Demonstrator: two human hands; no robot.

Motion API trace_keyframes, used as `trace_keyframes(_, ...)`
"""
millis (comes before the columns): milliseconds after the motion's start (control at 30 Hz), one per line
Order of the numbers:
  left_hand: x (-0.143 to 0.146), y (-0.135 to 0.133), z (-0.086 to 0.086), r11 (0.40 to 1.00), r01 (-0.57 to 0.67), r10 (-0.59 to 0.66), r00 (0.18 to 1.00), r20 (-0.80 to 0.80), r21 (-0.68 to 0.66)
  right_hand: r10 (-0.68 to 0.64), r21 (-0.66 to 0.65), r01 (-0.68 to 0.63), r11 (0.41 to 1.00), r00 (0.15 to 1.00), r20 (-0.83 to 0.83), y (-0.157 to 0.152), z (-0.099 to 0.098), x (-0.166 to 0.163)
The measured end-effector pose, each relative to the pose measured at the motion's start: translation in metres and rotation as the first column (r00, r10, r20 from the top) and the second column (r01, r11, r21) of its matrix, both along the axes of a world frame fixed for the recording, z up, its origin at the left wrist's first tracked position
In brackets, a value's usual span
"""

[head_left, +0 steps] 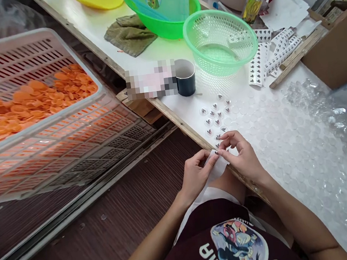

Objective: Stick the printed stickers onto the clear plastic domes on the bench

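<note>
Between thumb and fingers, my left hand [197, 172] grips a white sticker sheet [218, 167] at the table's front edge. Close against it, my right hand [240, 155] pinches at a small dark sticker [217, 153] at the sheet's upper edge; whether the sticker is off the sheet I cannot tell. Just beyond my fingers lie several clear round discs [218, 122], each bearing a small dark print. To the right, many plain clear discs [275, 134] cover the white table top.
An orange-filled plastic crate [44, 137] stands at the left. Behind the discs are a dark mug [186, 84], a green strainer basket [225, 62], a brown cloth [130, 36] and more sticker sheets [258, 64]. Clear pieces heap up at the right beside a cardboard box [334, 47].
</note>
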State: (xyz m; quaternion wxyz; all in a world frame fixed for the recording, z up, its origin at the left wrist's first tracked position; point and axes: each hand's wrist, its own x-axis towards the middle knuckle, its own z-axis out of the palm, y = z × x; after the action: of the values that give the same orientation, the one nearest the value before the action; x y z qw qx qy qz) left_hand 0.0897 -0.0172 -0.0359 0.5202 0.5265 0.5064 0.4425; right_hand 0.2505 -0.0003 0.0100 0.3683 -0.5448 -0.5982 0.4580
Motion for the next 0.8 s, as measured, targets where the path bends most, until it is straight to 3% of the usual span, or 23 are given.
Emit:
trace_keyframes(167, -0.006, 0.0, -0.005, 1.0, -0.003, 0.003, 0.999, -0.04, -0.006, -0.176, 0.132, 0.179, 0.975, 0.984, -0.032, 0.036, -0.002, 0.022)
trace_keyframes(300, -0.009, -0.002, -0.007, 1.0, -0.017, 0.017, 0.998, -0.056, -0.011, -0.276, 0.108, 0.266, 0.958, 0.957, 0.088, 0.079, -0.017, 0.042)
trace_keyframes(567, -0.014, -0.001, -0.012, 0.999, -0.03, 0.029, 0.998, -0.065, -0.013, -0.178, 0.095, 0.153, 0.984, 0.915, 0.362, 0.097, -0.044, 0.036)
trace_keyframes(667, -0.014, 0.0, -0.012, 1.0, -0.023, 0.022, 0.998, -0.065, -0.018, -0.122, 0.127, 0.063, 0.99, 0.833, 0.54, 0.097, -0.045, 0.03)
trace_keyframes(800, -0.014, 0.0, -0.01, 1.0, -0.014, 0.013, 0.998, -0.068, -0.019, -0.144, 0.204, -0.007, 0.979, 0.684, 0.715, 0.097, -0.043, 0.027)
